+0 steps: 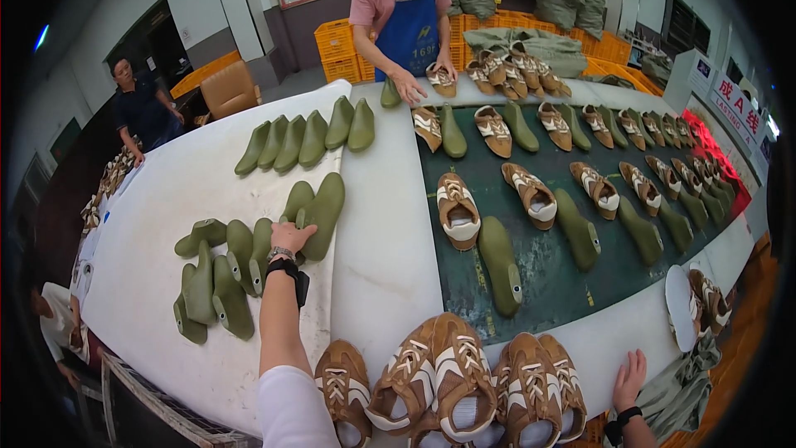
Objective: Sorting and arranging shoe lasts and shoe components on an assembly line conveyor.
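Note:
My left hand reaches over the white table, its fingers closed at the heel end of a green shoe last. Just behind it a second last partly shows; whether my fingers also touch that one is hard to tell. Beside my wrist lies a loose cluster of green lasts. My right hand rests at the table's near edge on the right, fingers stretched out and nothing held. Between my arms, brown and white sneakers are piled along the near edge.
A dark green conveyor belt carries rows of sneakers and lasts. More lasts line the table's far side. Across from me, a co-worker in a blue apron handles a sneaker. A white oval plate stands at the right edge.

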`<state>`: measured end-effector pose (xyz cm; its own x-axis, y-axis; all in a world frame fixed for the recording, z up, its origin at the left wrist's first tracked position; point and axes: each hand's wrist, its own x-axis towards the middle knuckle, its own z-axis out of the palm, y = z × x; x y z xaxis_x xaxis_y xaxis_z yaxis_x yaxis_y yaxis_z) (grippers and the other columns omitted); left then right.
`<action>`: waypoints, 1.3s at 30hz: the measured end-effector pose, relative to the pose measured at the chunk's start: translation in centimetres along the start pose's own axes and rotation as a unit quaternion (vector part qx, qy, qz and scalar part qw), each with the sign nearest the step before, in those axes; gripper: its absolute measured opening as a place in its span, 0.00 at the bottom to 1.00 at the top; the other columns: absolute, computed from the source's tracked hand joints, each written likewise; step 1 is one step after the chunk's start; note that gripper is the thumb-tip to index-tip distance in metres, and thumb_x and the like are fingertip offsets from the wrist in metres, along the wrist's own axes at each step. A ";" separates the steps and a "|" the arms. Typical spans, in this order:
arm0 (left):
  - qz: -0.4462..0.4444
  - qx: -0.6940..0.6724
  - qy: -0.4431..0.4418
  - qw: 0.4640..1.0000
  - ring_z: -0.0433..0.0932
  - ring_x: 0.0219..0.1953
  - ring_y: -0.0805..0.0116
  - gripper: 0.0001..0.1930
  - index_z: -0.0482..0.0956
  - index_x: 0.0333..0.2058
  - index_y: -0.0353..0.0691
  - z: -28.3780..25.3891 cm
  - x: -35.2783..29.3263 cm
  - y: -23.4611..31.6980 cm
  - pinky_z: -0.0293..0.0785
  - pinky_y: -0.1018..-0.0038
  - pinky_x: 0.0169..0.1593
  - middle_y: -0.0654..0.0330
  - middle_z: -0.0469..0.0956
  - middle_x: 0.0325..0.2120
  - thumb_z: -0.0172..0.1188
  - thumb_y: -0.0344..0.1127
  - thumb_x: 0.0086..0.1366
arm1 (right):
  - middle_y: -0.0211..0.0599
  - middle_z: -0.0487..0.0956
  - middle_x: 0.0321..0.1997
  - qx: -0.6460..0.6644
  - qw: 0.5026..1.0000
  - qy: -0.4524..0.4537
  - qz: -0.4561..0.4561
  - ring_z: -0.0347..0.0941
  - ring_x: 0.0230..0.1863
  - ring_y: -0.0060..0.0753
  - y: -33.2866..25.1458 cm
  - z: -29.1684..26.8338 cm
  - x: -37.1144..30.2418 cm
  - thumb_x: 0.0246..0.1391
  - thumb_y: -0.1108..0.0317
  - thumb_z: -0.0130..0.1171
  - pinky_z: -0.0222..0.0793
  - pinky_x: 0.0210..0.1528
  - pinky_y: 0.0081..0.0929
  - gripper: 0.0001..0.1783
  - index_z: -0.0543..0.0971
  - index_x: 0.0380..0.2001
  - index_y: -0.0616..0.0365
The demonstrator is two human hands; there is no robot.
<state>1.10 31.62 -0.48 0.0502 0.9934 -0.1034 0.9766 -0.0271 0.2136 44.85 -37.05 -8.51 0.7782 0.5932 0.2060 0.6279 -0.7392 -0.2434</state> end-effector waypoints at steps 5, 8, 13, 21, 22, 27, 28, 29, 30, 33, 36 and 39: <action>0.068 0.046 0.073 0.994 0.74 0.43 0.50 0.33 0.81 0.33 0.34 1.6 -2.2 0.7 0.72 0.64 0.46 0.41 0.73 0.39 0.57 0.64 0.46 | 0.52 0.61 0.59 0.006 1.000 0.005 -0.014 0.54 0.60 0.55 -0.2 0.3 0.7 0.51 0.72 0.48 0.49 0.61 0.45 0.20 0.67 0.50 0.63; 0.085 0.024 0.073 0.993 0.75 0.39 0.48 0.31 0.81 0.31 0.34 1.5 -6.6 2.5 0.72 0.63 0.44 0.41 0.75 0.35 0.57 0.62 0.46 | 0.52 0.61 0.59 0.008 1.000 0.005 -0.010 0.54 0.60 0.55 -0.2 0.6 1.0 0.52 0.71 0.48 0.50 0.61 0.45 0.20 0.67 0.50 0.62; 0.135 -0.021 -0.167 0.976 0.75 0.42 0.52 0.26 0.79 0.40 0.38 -1.9 -13.9 5.7 0.71 0.66 0.46 0.41 0.73 0.43 0.57 0.55 0.52 | 0.51 0.62 0.59 -0.005 0.999 0.027 -0.027 0.54 0.61 0.54 -0.3 0.7 0.9 0.53 0.72 0.48 0.51 0.61 0.43 0.19 0.68 0.49 0.63; 0.071 0.084 0.219 0.970 0.56 0.57 0.43 0.38 0.62 0.55 0.44 -2.7 -6.7 -6.6 0.57 0.56 0.59 0.43 0.62 0.54 0.65 0.50 0.46 | 0.51 0.61 0.59 0.007 1.000 0.016 -0.004 0.54 0.60 0.54 -0.2 0.7 0.4 0.52 0.72 0.48 0.50 0.60 0.42 0.20 0.67 0.50 0.64; -0.011 0.040 0.201 0.979 0.51 0.60 0.40 0.43 0.57 0.58 0.46 -2.4 -5.6 -9.4 0.55 0.53 0.59 0.41 0.52 0.59 0.65 0.51 0.45 | 0.51 0.60 0.59 0.010 1.000 0.009 0.003 0.54 0.60 0.54 -0.2 0.9 0.4 0.53 0.72 0.48 0.50 0.60 0.43 0.20 0.67 0.50 0.64; -0.115 -0.111 0.052 0.986 0.56 0.60 0.45 0.44 0.65 0.57 0.42 -1.2 -3.1 -13.9 0.57 0.64 0.60 0.37 0.44 0.61 0.63 0.58 0.41 | 0.51 0.59 0.60 0.003 1.000 -0.003 0.000 0.53 0.61 0.54 0.1 0.8 0.2 0.53 0.73 0.46 0.48 0.61 0.42 0.20 0.66 0.51 0.64; -0.113 -0.133 0.050 0.983 0.60 0.58 0.47 0.40 0.70 0.51 0.39 -1.4 -2.7 -14.3 0.60 0.66 0.58 0.35 0.49 0.59 0.62 0.58 0.41 | 0.51 0.59 0.60 0.004 1.000 -0.007 -0.002 0.53 0.61 0.54 0.1 0.9 0.2 0.53 0.73 0.46 0.48 0.61 0.42 0.20 0.66 0.51 0.64; -0.111 -0.154 0.050 0.981 0.64 0.55 0.48 0.37 0.76 0.46 0.35 -1.5 -2.4 -14.8 0.62 0.68 0.56 0.33 0.54 0.57 0.62 0.57 0.41 | 0.51 0.59 0.60 0.007 1.000 -0.002 -0.004 0.53 0.61 0.54 0.4 1.1 0.1 0.53 0.74 0.46 0.48 0.62 0.42 0.20 0.65 0.51 0.64; -0.117 -0.152 0.050 0.980 0.64 0.55 0.48 0.37 0.76 0.46 0.35 -1.5 -2.2 -15.0 0.62 0.68 0.56 0.33 0.54 0.57 0.62 0.57 0.41 | 0.51 0.59 0.60 0.009 1.000 0.002 -0.008 0.53 0.61 0.54 0.6 1.3 0.3 0.53 0.74 0.46 0.48 0.62 0.42 0.21 0.65 0.51 0.63; -0.056 -0.113 0.137 0.982 0.78 0.35 0.51 0.30 0.81 0.32 0.32 -0.5 -3.2 -14.0 0.73 0.66 0.42 0.44 0.79 0.27 0.61 0.57 0.43 | 0.52 0.59 0.60 -0.007 1.000 -0.003 -0.007 0.53 0.61 0.54 1.0 2.0 0.5 0.53 0.74 0.45 0.48 0.62 0.41 0.21 0.65 0.52 0.64; -0.018 -0.141 0.119 0.983 0.79 0.30 0.54 0.27 0.82 0.30 0.33 -1.0 -5.3 -11.9 0.74 0.66 0.39 0.49 0.79 0.22 0.60 0.56 0.45 | 0.53 0.59 0.60 -0.012 1.000 0.017 -0.016 0.54 0.61 0.55 1.1 1.7 0.3 0.54 0.73 0.45 0.49 0.61 0.42 0.21 0.65 0.52 0.64; -0.001 -0.161 0.065 0.985 0.80 0.32 0.54 0.27 0.82 0.32 0.34 -1.3 -9.2 -7.1 0.74 0.67 0.40 0.49 0.80 0.24 0.60 0.57 0.47 | 0.53 0.59 0.60 -0.015 0.999 0.021 -0.030 0.55 0.60 0.55 1.8 2.1 0.6 0.55 0.72 0.45 0.50 0.61 0.42 0.20 0.65 0.52 0.64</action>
<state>-6.56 22.82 0.20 0.0004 0.9999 0.0160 0.8586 -0.0085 0.5125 46.45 -37.41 -10.82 0.7384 0.6226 0.2592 0.6718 -0.7127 -0.2017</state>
